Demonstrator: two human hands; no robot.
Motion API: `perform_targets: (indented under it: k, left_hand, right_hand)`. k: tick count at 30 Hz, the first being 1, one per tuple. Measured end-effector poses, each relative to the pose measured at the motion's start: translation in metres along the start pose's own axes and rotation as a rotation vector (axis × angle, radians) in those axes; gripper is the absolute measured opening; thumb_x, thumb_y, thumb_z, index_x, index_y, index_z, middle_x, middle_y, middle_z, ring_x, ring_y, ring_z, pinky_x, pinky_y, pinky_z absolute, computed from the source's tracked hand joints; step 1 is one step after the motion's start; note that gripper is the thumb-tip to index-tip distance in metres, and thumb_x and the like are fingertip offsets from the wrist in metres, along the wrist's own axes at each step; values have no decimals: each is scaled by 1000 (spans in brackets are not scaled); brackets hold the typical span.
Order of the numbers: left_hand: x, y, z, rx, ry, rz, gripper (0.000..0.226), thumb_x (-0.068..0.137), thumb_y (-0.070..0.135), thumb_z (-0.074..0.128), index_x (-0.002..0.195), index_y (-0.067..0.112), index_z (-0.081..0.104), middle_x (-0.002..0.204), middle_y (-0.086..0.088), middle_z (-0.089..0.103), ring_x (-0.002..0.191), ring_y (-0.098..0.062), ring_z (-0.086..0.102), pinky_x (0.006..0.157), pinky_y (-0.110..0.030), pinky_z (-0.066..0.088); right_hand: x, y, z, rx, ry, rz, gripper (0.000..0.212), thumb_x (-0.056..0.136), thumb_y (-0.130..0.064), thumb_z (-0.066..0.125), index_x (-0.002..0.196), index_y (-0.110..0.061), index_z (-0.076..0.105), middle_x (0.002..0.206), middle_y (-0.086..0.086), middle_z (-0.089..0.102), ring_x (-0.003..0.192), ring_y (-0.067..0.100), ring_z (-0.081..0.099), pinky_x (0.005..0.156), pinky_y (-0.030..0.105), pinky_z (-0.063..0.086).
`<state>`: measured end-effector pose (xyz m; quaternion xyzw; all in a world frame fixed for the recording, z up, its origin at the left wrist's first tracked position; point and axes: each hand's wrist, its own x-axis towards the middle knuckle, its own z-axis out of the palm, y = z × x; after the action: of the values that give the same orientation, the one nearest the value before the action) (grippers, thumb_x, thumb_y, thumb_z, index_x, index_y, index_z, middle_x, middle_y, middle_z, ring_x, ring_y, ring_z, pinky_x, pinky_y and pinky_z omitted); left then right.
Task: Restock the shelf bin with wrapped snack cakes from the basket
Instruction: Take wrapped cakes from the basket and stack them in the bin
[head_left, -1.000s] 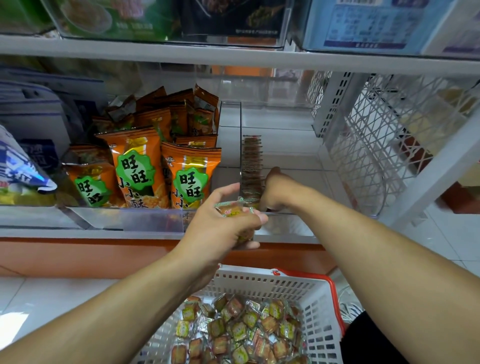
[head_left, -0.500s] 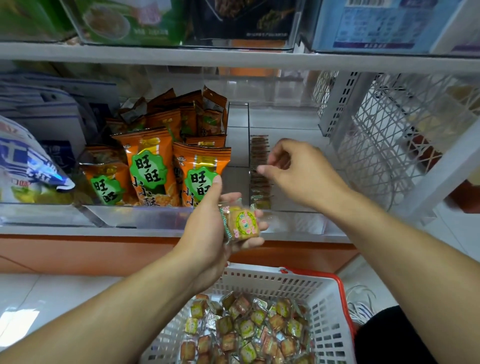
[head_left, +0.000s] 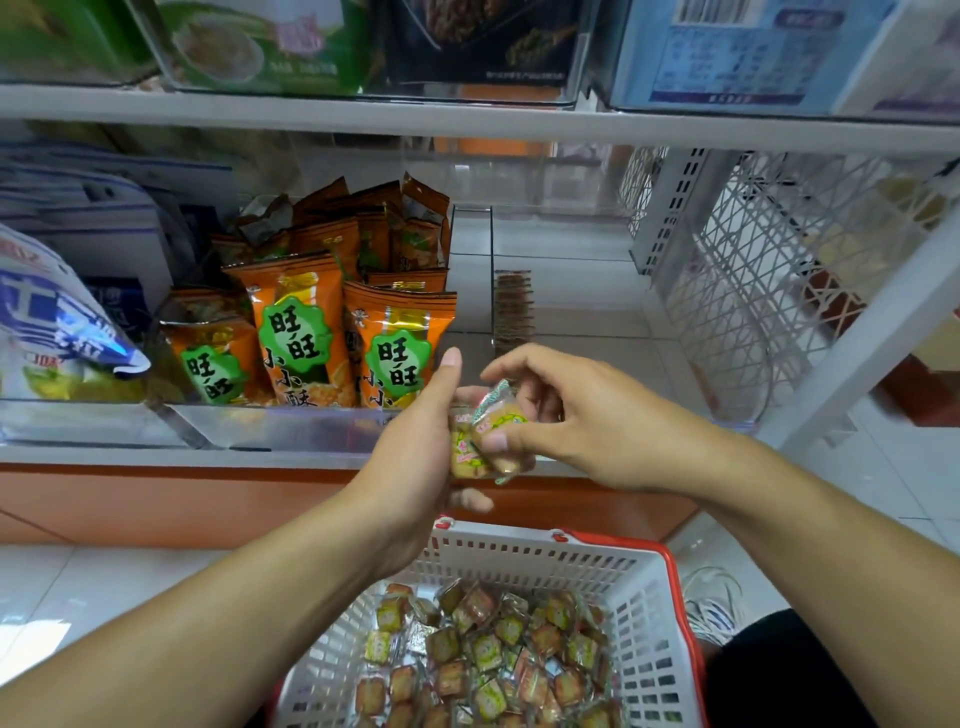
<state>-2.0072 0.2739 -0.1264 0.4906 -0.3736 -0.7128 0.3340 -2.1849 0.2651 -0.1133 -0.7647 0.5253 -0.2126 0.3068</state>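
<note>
My left hand (head_left: 415, 447) holds a small stack of wrapped snack cakes (head_left: 465, 452) in front of the shelf edge. My right hand (head_left: 582, 415) pinches the front cake (head_left: 501, 423) of that stack between thumb and fingers. Behind the hands stands the clear shelf bin (head_left: 613, 312), with a row of snack cakes (head_left: 513, 306) standing on edge along its left wall. Below, a white basket (head_left: 545, 553) with a red handle holds several loose wrapped cakes (head_left: 488, 649).
Orange snack bags (head_left: 296, 338) fill the clear bin to the left. A blue and white bag (head_left: 47, 322) lies further left. A white wire mesh panel (head_left: 753, 270) closes the shelf's right side. The upper shelf (head_left: 467, 122) carries boxed goods.
My right hand came back out of the bin toward me and took hold of the front cake in my left hand. The left hand stayed near the shelf edge.
</note>
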Motion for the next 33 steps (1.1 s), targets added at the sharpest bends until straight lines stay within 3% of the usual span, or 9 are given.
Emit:
perform_targets:
  k: [4, 8, 12, 16, 19, 22, 25, 29, 33]
  left_hand:
    - [-1, -2, 2, 81, -39, 40, 66, 98, 69, 35, 117, 15, 67, 92, -13, 78, 79, -26, 75, 38, -23, 43]
    - [1, -5, 2, 82, -52, 42, 63, 96, 70, 37, 118, 19, 67, 94, -9, 78, 71, -28, 74, 41, -26, 47]
    - [3, -3, 1, 6, -58, 71, 68, 94, 71, 37, 130, 17, 57, 104, -13, 78, 83, -35, 76, 44, -29, 53]
    - [8, -2, -1, 50, -10, 126, 63, 96, 69, 34, 132, 22, 55, 95, -11, 78, 80, -22, 76, 46, -31, 55]
    - [13, -7, -1, 161, 61, 209, 46, 99, 57, 45, 133, 27, 49, 87, -4, 76, 71, -13, 70, 51, -33, 56]
    - [20, -16, -4, 498, 136, 352, 45, 95, 31, 68, 136, 31, 50, 97, 5, 66, 78, -4, 63, 73, -33, 59]
    - [25, -21, -3, 735, 192, 486, 61, 88, 14, 75, 139, 31, 48, 118, 9, 60, 100, -3, 58, 84, -16, 48]
    - [30, -28, -2, 697, 103, 465, 70, 89, 19, 76, 141, 42, 36, 121, 35, 52, 116, 7, 52, 87, 3, 35]
    - [32, -31, -3, 732, 95, 480, 76, 88, 28, 78, 147, 41, 31, 118, 39, 48, 123, 6, 49, 92, -2, 31]
  right_hand:
    - [1, -1, 10, 62, -34, 37, 49, 73, -68, 66, 113, -39, 65, 70, -13, 70, 59, 1, 64, 61, 28, 50]
    - [0, -5, 14, -1, -26, 24, 49, 70, -69, 70, 109, -41, 67, 69, -18, 68, 58, -3, 62, 53, 11, 41]
    - [1, -8, 4, 248, -32, 29, 42, 64, -49, 89, 91, -27, 65, 79, -9, 66, 63, 7, 61, 59, 33, 53]
    - [12, 5, -35, 458, 185, 12, 44, 65, -37, 92, 89, -24, 59, 91, -1, 72, 72, 8, 62, 51, 24, 49]
    - [23, 28, -54, 275, 351, 107, 48, 64, -39, 92, 96, -26, 59, 101, 4, 70, 74, 16, 66, 50, 32, 55]
    - [33, 51, -39, 3, 202, 242, 49, 67, -32, 92, 102, -19, 60, 99, 3, 67, 82, 23, 67, 69, 42, 60]
    - [43, 61, -17, -130, -16, 275, 36, 69, -30, 90, 91, -24, 61, 89, -2, 68, 76, 14, 59, 66, 26, 48]
    - [60, 60, -6, -149, -71, 303, 23, 73, -22, 86, 88, -19, 70, 83, -4, 71, 73, 13, 59, 67, 28, 50]
    - [66, 54, -1, -221, -126, 332, 16, 77, -17, 82, 85, -17, 68, 83, -2, 71, 73, 15, 62, 61, 25, 48]
